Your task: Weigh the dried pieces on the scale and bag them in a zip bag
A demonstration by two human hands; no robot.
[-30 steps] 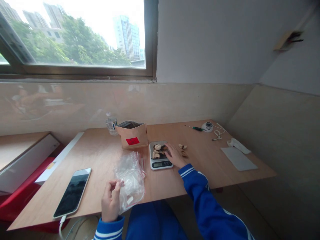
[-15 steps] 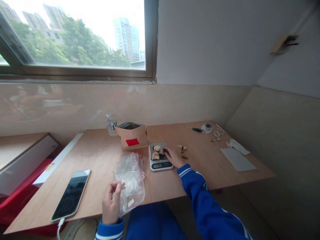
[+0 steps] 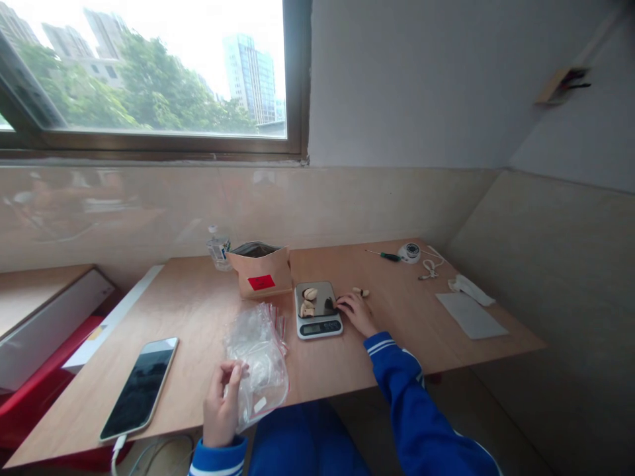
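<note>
A white kitchen scale (image 3: 320, 328) with a metal pan bears a few cream pieces (image 3: 308, 295) that look like dried mushrooms, and a dark piece (image 3: 329, 304) near the pan's right side. At that edge is my right hand (image 3: 356, 312), its thumb and fingers pinched together; what they hold, if anything, is too small to make out. Another cream-and-dark piece (image 3: 362, 291) lies on the table just behind this hand. My left hand (image 3: 222, 400) is closed at the left edge of a clear zip-lock bag (image 3: 265, 377), pinching it, with a stack of similar bags beneath.
An upright brown paper pouch (image 3: 262, 271) with a red label stands open behind the bags, beside a clear bottle (image 3: 218, 250). At left lies a phone (image 3: 141, 387) on a charging cable. Farther right are a screwdriver (image 3: 384, 255), a white dome camera (image 3: 409, 252) and white paper (image 3: 471, 316).
My right hand has drawn back to the right, from over the pan to its edge, uncovering the dark piece. It now hides a brown piece on the table. My left hand stays put.
</note>
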